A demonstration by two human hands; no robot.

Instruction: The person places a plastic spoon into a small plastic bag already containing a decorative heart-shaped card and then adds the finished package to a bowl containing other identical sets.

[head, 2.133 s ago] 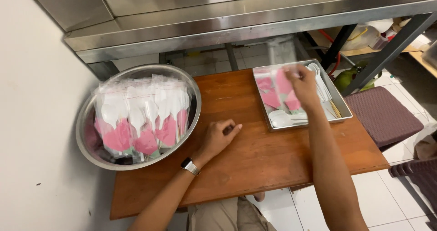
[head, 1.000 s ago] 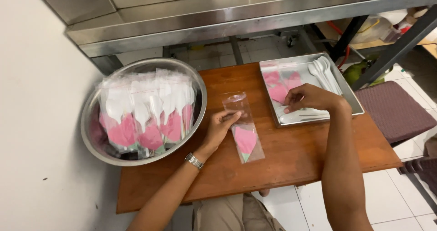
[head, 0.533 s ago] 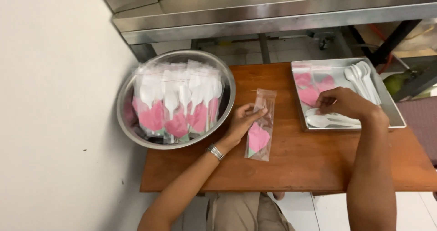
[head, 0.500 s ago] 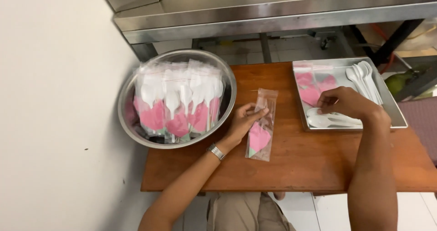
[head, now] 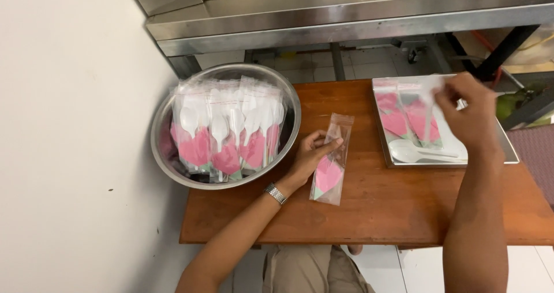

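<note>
My left hand point(head: 310, 154) pinches the upper edge of a clear plastic sleeve point(head: 331, 160) that lies on the wooden table point(head: 392, 206) and holds a folded pink napkin. My right hand point(head: 470, 111) is raised over the metal tray point(head: 508, 149), its fingers closed on a white plastic spoon point(head: 434, 88) that is blurred and partly hidden. On the tray lie pink napkin sleeves point(head: 407, 117) and a loose white spoon point(head: 412, 153). A steel bowl point(head: 167, 126) on the left is packed with several finished sleeves point(head: 228, 131), each with a spoon and a pink napkin.
A white wall point(head: 75, 126) runs along the left beside the bowl. A stainless steel shelf or counter point(head: 346, 16) overhangs the table's far edge, with dark metal legs point(head: 502, 51) behind the tray. Tiled floor shows below the table's front edge.
My right hand has lifted off the tray with a spoon. The left hand still holds the sleeve. The camera view has shifted slightly.
</note>
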